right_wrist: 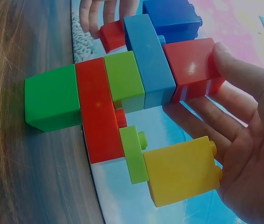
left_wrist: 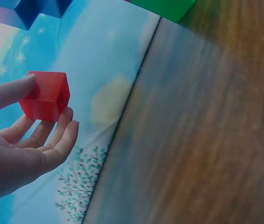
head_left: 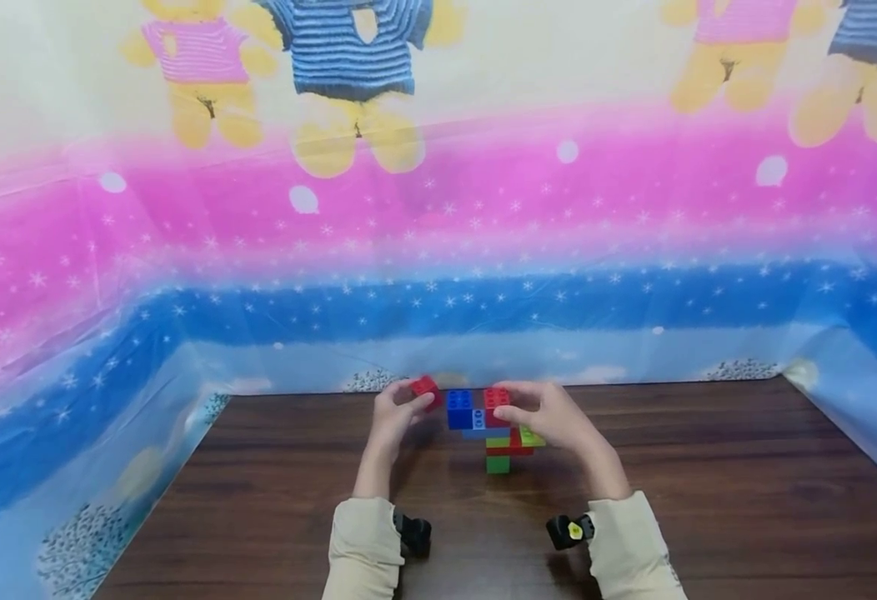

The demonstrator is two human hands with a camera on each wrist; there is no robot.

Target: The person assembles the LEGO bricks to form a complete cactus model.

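Observation:
My left hand (head_left: 393, 421) pinches a loose red toy brick (left_wrist: 45, 95) between thumb and fingers, just left of a built-up brick figure. My right hand (head_left: 558, 412) grips the figure by its upper red brick (right_wrist: 192, 67), thumb on one side and fingers on the other. Beside that brick, a dark blue brick (head_left: 459, 410) sits on the same long light blue brick (right_wrist: 149, 63). Below come a lime brick (right_wrist: 124, 77), a long red brick (right_wrist: 99, 112) and a green brick (right_wrist: 52, 98) at the bottom. A yellow brick (right_wrist: 183, 170) sits on a thin lime piece (right_wrist: 132, 156) at the side.
A dark wood-grain table (head_left: 273, 517) lies under both hands. Behind it and at its sides hangs a printed cloth (head_left: 438, 208) with bears and snowflakes. Black wrist cameras are strapped by both cream sleeves (head_left: 367, 542).

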